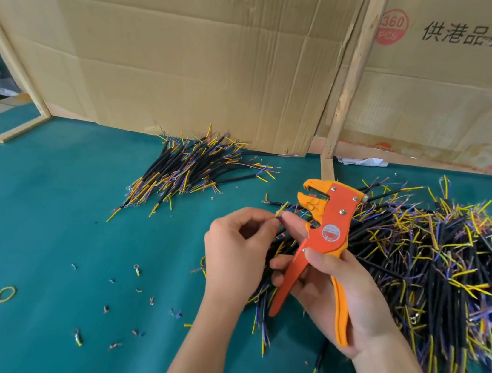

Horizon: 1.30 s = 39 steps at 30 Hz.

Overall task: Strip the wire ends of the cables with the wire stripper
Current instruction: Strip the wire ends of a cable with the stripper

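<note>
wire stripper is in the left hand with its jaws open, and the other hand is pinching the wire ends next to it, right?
Not quite: the head view shows the wire stripper in the right hand, jaws open. It is the left hand that pinches the wire ends beside it.

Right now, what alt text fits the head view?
A right hand holds an orange wire stripper upright while the left hand pinches thin wire ends of a black cable near its open head. Cable piles lie on a green table, with cardboard behind.
</note>
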Available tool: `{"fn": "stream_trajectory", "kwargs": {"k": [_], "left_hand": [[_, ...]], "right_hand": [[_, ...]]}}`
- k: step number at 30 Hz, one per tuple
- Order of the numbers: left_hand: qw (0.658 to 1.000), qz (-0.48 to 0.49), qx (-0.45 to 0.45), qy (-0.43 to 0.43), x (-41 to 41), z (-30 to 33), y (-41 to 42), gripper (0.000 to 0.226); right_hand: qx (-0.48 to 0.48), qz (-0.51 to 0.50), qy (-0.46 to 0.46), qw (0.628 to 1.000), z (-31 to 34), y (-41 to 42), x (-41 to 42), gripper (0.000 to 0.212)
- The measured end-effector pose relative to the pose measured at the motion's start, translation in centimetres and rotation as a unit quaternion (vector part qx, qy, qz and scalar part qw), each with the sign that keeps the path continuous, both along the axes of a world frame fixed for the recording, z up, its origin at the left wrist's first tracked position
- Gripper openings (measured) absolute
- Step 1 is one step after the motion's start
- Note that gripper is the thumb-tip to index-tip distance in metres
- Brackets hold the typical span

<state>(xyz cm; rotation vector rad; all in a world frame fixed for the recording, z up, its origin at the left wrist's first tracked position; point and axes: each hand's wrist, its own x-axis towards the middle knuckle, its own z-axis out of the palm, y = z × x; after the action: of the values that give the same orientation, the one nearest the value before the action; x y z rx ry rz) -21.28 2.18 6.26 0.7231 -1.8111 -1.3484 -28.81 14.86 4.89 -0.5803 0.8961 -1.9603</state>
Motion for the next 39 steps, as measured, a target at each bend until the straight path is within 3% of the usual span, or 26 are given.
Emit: {"fn": "stream_trajectory", "kwargs": {"k": [4, 15, 19, 22, 39], "left_hand": [[0.995, -0.009, 0.076, 0.061, -0.2, -0.3, -0.3, 0.020], [0.990, -0.004, 0.074, 0.116, -0.3, -0.8, -1.8, 0.027], [0.989, -0.005, 0.091, 0.119, -0.3, -0.9, -2.3, 0.021], [0.993, -0.010, 0.071, 0.098, -0.3, -0.9, -2.2, 0.020], [0.997, 0.007, -0.070, 0.028, 0.1, -0.4, -1.4, 0.017]], "right_hand": [[0.006, 0.000, 0.004, 1.000, -0.1, 0.0, 0.1, 0.070], [0.058, 0.010, -0.046, 0.997, 0.3, -0.1, 0.2, 0.051], [0.081, 0.033, -0.029, 0.996, 0.3, -0.3, 0.1, 0.059], [0.079, 0.042, -0.007, 0.996, 0.2, -0.3, 0.0, 0.068], [0.073, 0.090, 0.022, 0.993, 0.6, 0.2, 0.4, 0.046]]}}
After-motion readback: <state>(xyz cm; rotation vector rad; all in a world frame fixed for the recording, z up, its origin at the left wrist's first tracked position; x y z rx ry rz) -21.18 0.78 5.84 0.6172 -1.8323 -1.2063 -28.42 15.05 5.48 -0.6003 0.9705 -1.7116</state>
